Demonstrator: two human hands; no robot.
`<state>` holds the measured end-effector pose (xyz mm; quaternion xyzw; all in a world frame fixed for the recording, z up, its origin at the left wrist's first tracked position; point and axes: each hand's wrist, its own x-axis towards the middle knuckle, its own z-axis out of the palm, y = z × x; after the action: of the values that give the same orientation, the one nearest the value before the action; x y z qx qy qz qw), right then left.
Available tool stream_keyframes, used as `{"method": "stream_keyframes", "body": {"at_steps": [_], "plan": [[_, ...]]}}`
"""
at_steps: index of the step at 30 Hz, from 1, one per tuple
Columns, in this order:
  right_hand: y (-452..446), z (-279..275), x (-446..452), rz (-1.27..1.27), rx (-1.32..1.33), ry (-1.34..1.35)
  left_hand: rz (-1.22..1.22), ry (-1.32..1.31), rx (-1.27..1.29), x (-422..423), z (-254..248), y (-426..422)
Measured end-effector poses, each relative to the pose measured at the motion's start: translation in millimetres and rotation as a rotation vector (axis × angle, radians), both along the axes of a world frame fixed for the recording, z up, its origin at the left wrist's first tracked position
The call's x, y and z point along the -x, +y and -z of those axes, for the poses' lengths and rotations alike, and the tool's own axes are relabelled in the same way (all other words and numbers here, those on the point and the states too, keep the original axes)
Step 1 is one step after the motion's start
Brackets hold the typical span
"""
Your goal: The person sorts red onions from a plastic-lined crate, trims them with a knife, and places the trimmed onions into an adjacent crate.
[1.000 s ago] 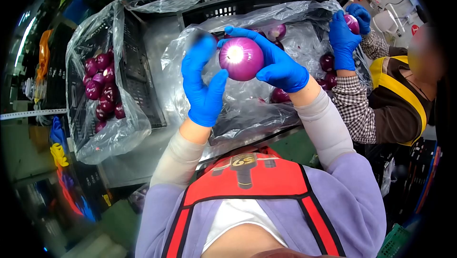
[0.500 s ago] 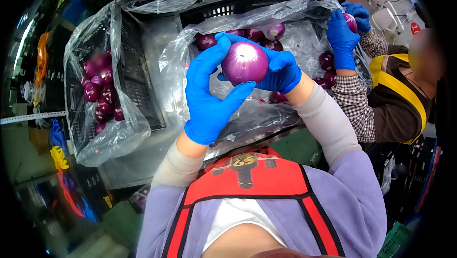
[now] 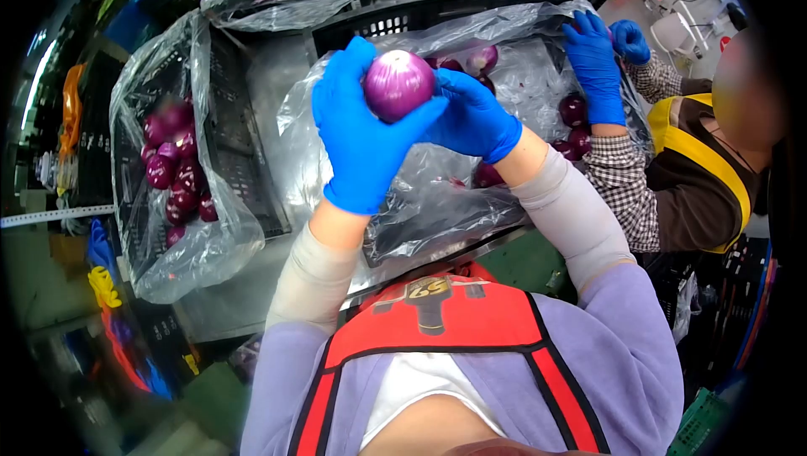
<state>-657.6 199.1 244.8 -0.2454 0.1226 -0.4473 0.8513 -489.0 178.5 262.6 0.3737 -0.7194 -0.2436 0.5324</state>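
A shiny red onion [image 3: 399,86] with a pale top is raised over a plastic-lined crate [image 3: 437,229]. My left hand [image 3: 357,132], in a blue glove, is closed round its left and lower side, thumb stretched across below. At the onion's right side, my right hand [image 3: 475,115], also blue-gloved, has bent fingers against it; some fingertips are hidden behind the left thumb. More red onions [image 3: 482,61] lie in the liner behind my hands, and another onion [image 3: 487,174] sits below my right wrist.
To the left is a black crate [image 3: 244,137] with a plastic liner holding several onions [image 3: 187,174]. Onion crates [image 3: 286,6] stand along the back. On the right, a co-worker's blue-gloved hands [image 3: 595,65] reach over the same liner. A metal work surface [image 3: 282,78] shows between crates.
Both my hands and the onion have shifted left and slightly up, and the onion has tilted. The co-worker's hands have moved slightly, and the onion between them is now mostly hidden.
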Motion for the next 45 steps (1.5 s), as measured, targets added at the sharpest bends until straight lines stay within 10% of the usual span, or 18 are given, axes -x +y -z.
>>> {"method": "stream_keyframes", "body": {"at_steps": [15,19,37,45], "plan": [[-36,13,71,0.747,-0.252,-0.352,0.273,-0.277,-0.098,21,37,-23],[-35,21,82,0.598,-0.136,-0.368,0.283,-0.253,-0.106,20,43,-26],[-31,12,66,0.700,-0.130,-0.047,0.267,-0.143,-0.090,23,45,-30],[-29,25,40,0.634,0.130,0.477,0.385,0.336,-0.332,26,30,-24]]}}
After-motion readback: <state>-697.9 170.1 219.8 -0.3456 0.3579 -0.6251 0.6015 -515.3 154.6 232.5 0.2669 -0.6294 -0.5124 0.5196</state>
